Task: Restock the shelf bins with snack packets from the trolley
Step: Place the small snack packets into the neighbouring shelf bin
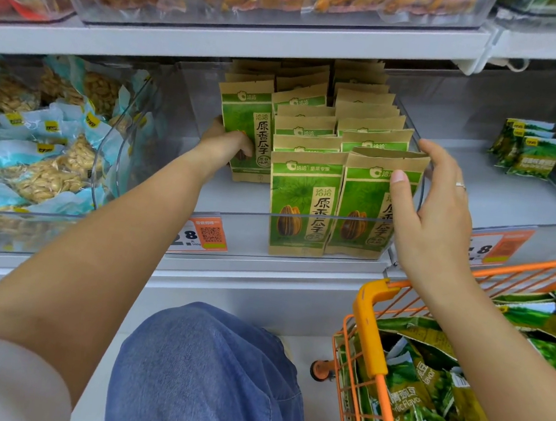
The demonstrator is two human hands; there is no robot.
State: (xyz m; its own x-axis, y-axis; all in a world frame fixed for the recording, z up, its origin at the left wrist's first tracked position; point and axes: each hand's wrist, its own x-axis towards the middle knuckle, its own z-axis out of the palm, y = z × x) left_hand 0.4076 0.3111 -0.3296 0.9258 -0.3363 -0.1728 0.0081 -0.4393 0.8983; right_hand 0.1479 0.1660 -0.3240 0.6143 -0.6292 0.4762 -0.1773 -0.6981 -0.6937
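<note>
A clear shelf bin (235, 211) holds several upright green-and-brown sunflower seed packets in rows. My left hand (223, 144) reaches into the bin's left side and grips the front packet of the left row (247, 129), thumb across its face. My right hand (430, 198) rests at the bin's right front corner, thumb lying on the front right packet (368, 205), fingers straight along the bin's right wall. The orange trolley (371, 324) at lower right is full of green pea snack packets (419, 390).
A bin of peanut packs in teal wrappers (47, 161) stands to the left. The bin to the right holds a few green snack packets (527, 149) at its back. Orange price tags (199, 235) hang on the shelf edge. My denim-clad knee (206, 373) is below the shelf.
</note>
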